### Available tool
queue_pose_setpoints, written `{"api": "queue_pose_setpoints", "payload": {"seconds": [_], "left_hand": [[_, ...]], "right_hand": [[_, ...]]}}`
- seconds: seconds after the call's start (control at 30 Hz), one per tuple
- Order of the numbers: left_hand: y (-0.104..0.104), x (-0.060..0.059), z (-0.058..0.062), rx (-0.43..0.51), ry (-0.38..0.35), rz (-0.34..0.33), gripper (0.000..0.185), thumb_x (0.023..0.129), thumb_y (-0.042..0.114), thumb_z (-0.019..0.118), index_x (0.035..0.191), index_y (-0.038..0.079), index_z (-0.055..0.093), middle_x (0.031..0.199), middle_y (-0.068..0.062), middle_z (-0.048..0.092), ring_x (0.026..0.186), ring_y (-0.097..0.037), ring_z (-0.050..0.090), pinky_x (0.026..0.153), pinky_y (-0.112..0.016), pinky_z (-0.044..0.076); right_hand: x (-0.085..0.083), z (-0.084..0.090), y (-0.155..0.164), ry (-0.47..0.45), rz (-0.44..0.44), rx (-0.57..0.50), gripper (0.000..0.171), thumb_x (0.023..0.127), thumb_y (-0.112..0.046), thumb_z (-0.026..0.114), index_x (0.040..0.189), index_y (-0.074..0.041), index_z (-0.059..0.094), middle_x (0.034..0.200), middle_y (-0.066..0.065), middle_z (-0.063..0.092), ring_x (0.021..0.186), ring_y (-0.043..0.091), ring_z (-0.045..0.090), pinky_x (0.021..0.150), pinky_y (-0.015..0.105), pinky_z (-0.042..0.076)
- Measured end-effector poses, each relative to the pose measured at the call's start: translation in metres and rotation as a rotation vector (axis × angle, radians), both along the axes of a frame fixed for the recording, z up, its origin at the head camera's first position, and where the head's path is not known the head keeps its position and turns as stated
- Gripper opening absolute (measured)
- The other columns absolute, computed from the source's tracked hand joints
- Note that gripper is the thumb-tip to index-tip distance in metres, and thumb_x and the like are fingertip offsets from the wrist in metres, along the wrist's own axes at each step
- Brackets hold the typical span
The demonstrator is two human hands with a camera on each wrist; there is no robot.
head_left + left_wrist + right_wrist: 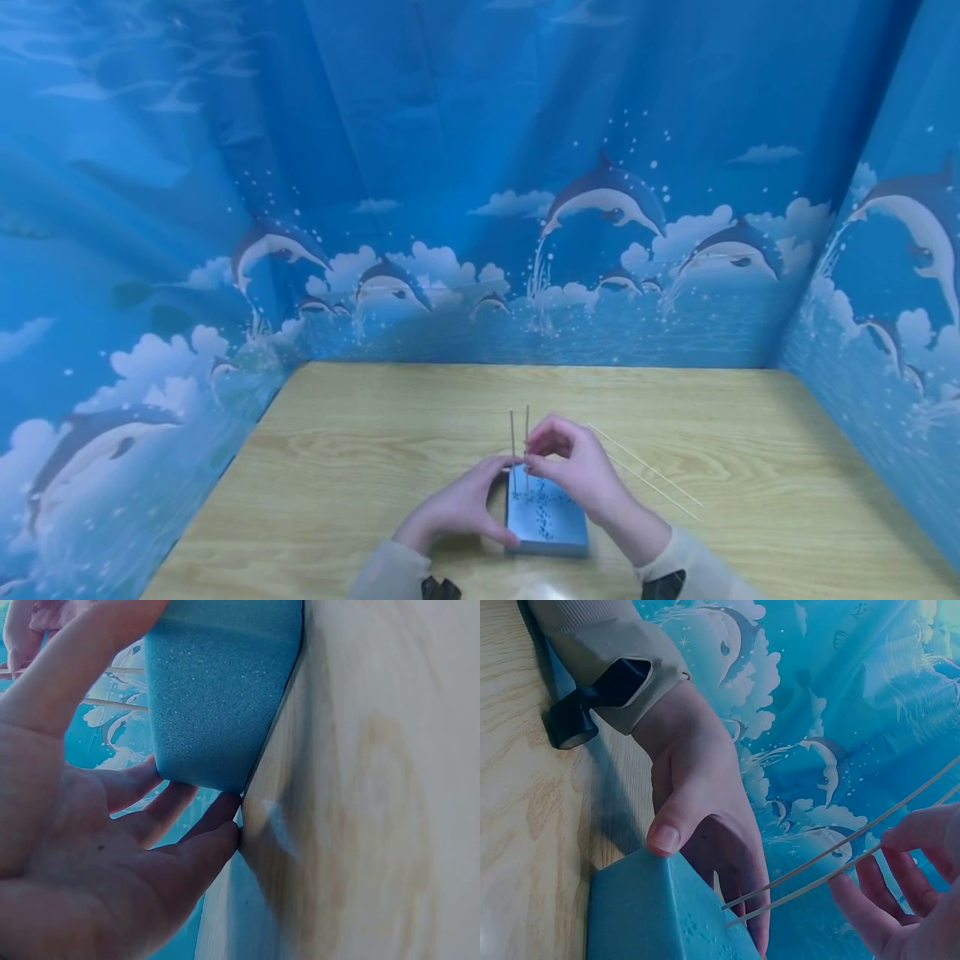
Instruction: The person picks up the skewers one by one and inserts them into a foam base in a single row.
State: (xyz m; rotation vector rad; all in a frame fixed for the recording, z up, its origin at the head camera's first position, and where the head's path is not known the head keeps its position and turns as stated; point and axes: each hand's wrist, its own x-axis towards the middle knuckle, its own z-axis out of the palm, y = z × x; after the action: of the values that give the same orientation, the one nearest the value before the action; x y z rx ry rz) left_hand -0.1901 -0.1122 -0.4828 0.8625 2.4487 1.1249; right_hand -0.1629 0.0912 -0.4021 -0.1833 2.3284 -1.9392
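A light blue foam block (566, 529) with dark specks or holes on its top lies on the table. Two thin sticks stand upright from its far left part: a left stick (513, 442) and a right stick (527, 425). My left hand (465, 504) grips the block's left side, thumb at the near corner and fingers toward the far one; the left wrist view shows the fingers against the foam (217, 705). Above the block, my right hand (577, 471) pinches the right stick between thumb and fingertips. In the right wrist view both sticks meet the foam close together.
Two more thin sticks, a farther stick (645, 465) and a nearer stick (654, 488), lie on the wooden table (360, 433) right of the block. A blue dolphin-print curtain (450, 167) encloses the table's back and sides.
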Motion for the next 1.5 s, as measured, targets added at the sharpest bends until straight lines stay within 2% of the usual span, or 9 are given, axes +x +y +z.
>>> {"api": "queue_pose_setpoints", "payload": {"seconds": [0.23, 0.6, 0.83, 1.1, 1.27, 1.33, 1.5], "left_hand": [[0.001, -0.001, 0.002, 0.024, 0.004, -0.005, 0.104, 0.06, 0.034, 0.094, 0.147, 0.016, 0.041, 0.149, -0.002, 0.047, 0.139, -0.021, 0.043, 0.12, -0.043, 0.033], [0.001, 0.001, 0.0, 0.016, 0.001, -0.004, 0.102, 0.06, 0.036, 0.093, 0.147, 0.018, 0.042, 0.148, 0.0, 0.047, 0.139, -0.02, 0.043, 0.12, -0.042, 0.033], [0.003, 0.002, -0.002, 0.024, -0.008, -0.004, 0.102, 0.06, 0.033, 0.094, 0.147, 0.018, 0.042, 0.147, 0.0, 0.048, 0.138, -0.02, 0.043, 0.12, -0.042, 0.033], [0.001, 0.001, -0.002, 0.02, -0.002, 0.009, 0.103, 0.061, 0.038, 0.092, 0.148, 0.02, 0.04, 0.149, -0.002, 0.046, 0.139, -0.022, 0.042, 0.119, -0.045, 0.034], [0.0, 0.002, -0.004, 0.01, 0.025, 0.013, 0.103, 0.061, 0.039, 0.092, 0.147, 0.017, 0.041, 0.147, -0.002, 0.048, 0.138, -0.021, 0.044, 0.119, -0.043, 0.035], [0.0, 0.002, -0.005, 0.001, 0.031, 0.017, 0.104, 0.06, 0.04, 0.093, 0.148, 0.017, 0.041, 0.147, -0.001, 0.048, 0.137, -0.02, 0.045, 0.119, -0.042, 0.035], [0.001, 0.001, -0.002, -0.017, 0.013, 0.027, 0.108, 0.059, 0.042, 0.092, 0.15, 0.017, 0.039, 0.149, 0.001, 0.047, 0.139, -0.02, 0.044, 0.119, -0.046, 0.034]], "right_hand": [[-0.001, -0.004, 0.002, 0.037, -0.01, 0.003, 0.022, 0.08, 0.004, 0.072, 0.1, 0.006, 0.062, 0.093, 0.012, 0.069, 0.089, 0.019, 0.066, 0.078, 0.028, 0.062], [0.001, -0.009, 0.003, 0.032, 0.022, 0.0, 0.018, 0.082, 0.003, 0.072, 0.098, 0.0, 0.065, 0.094, 0.014, 0.069, 0.089, 0.021, 0.067, 0.076, 0.029, 0.062], [0.0, -0.012, 0.005, 0.028, 0.021, -0.002, 0.019, 0.082, 0.003, 0.072, 0.099, 0.001, 0.064, 0.095, 0.017, 0.069, 0.089, 0.021, 0.068, 0.075, 0.029, 0.062], [-0.003, -0.01, 0.004, 0.031, 0.032, -0.001, 0.022, 0.082, 0.003, 0.071, 0.102, 0.004, 0.063, 0.1, 0.023, 0.068, 0.09, 0.02, 0.068, 0.076, 0.029, 0.062], [-0.003, -0.008, 0.005, 0.006, 0.023, 0.016, 0.021, 0.082, 0.001, 0.073, 0.101, 0.001, 0.065, 0.098, 0.016, 0.07, 0.091, 0.019, 0.068, 0.077, 0.029, 0.062], [-0.003, -0.008, 0.007, 0.005, 0.036, 0.032, 0.02, 0.083, 0.0, 0.073, 0.102, -0.001, 0.066, 0.097, 0.014, 0.071, 0.091, 0.019, 0.068, 0.077, 0.028, 0.062], [-0.007, -0.004, 0.026, 0.067, 0.112, 0.066, 0.025, 0.084, -0.002, 0.072, 0.108, 0.001, 0.065, 0.1, 0.015, 0.07, 0.093, 0.02, 0.067, 0.079, 0.026, 0.061]]}}
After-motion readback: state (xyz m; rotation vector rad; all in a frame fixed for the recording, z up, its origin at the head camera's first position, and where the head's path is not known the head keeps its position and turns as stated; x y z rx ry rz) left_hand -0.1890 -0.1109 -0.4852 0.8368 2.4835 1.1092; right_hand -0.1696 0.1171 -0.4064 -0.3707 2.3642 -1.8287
